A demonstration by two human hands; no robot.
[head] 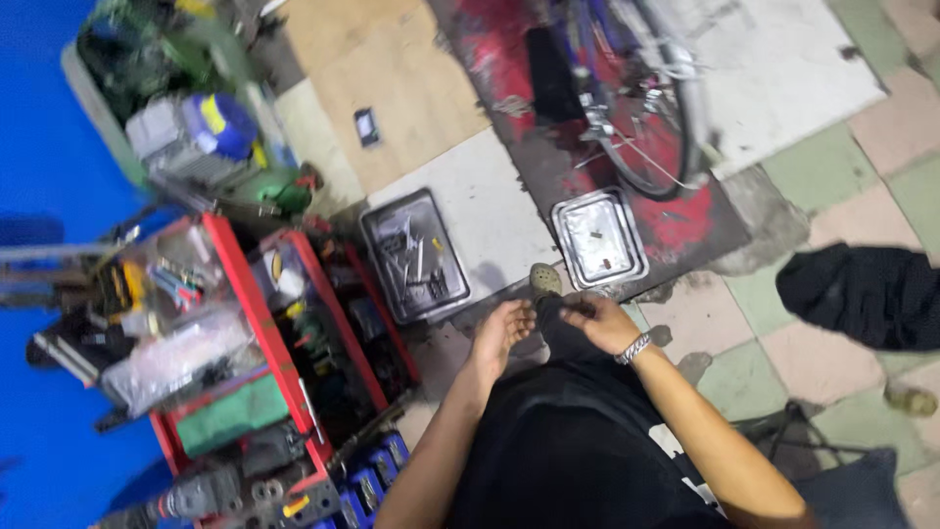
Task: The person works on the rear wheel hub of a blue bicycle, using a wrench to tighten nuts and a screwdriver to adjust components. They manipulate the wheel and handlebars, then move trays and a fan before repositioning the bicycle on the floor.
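A person crouches on the tiled floor, both hands at the dark trouser knee above a shoe. The left hand rests half-open against the fabric; the right hand, fingers curled, pinches a fold of it. No tool is in hand: the two metal trays lie beside the bicycle wheel, the red toolbox open at the floor's left edge.

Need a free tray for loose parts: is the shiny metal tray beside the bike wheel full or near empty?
Near empty. The shiny tray shows bare metal with only one small dark item near its middle; the darker tray to its left holds many small parts.
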